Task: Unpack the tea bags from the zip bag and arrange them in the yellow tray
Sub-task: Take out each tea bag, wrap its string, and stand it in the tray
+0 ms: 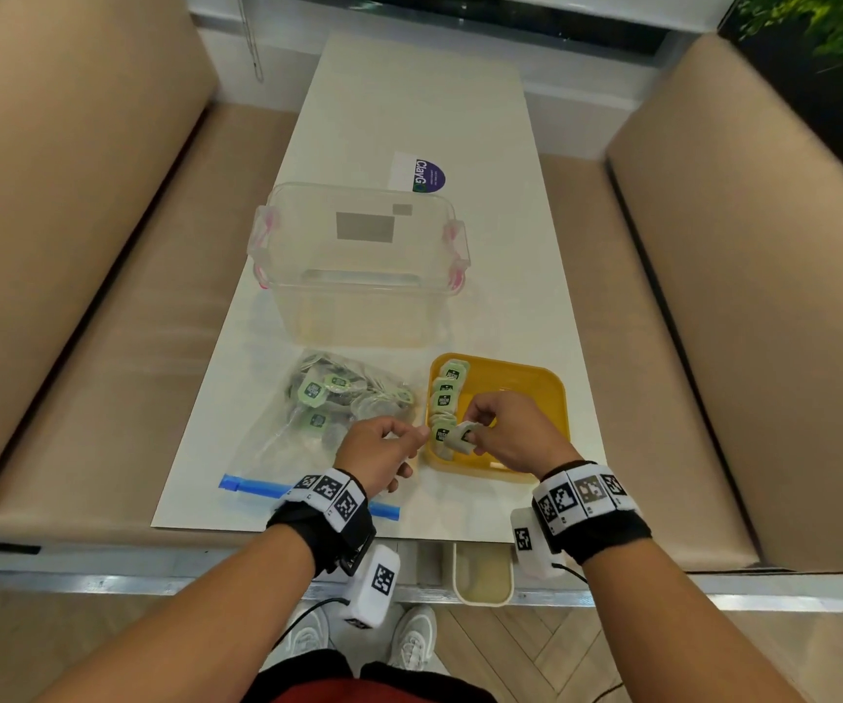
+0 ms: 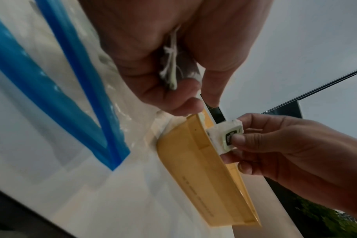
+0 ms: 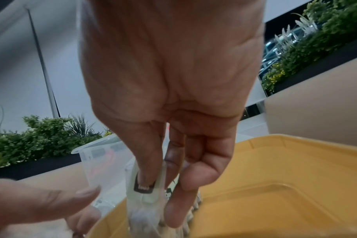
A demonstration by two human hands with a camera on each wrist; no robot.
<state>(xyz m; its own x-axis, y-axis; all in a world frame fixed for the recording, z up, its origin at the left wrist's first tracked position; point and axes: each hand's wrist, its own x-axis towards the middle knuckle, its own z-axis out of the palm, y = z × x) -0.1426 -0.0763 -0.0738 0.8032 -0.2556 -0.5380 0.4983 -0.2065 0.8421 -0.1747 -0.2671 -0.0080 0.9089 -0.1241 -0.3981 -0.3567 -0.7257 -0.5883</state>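
The yellow tray [image 1: 521, 388] sits on the white table at the front right. A row of green-tagged tea bags [image 1: 447, 393] stands along its left wall. My right hand [image 1: 475, 431] pinches one tea bag [image 1: 461, 437] over the tray's near left corner; in the right wrist view the tea bag [image 3: 145, 193] hangs between thumb and fingers. My left hand [image 1: 412, 438], just left of the tray, curls round more tea bags [image 2: 171, 72] and their strings. The clear zip bag [image 1: 308, 428] with its blue zip strip [image 1: 252, 484] lies to the left and holds several tea bags.
A clear plastic box [image 1: 358, 266] with pink latches stands behind the bag and tray. A printed card [image 1: 422, 172] lies farther back. Beige benches flank the narrow table. A small cream bin [image 1: 483, 575] hangs below the table's near edge.
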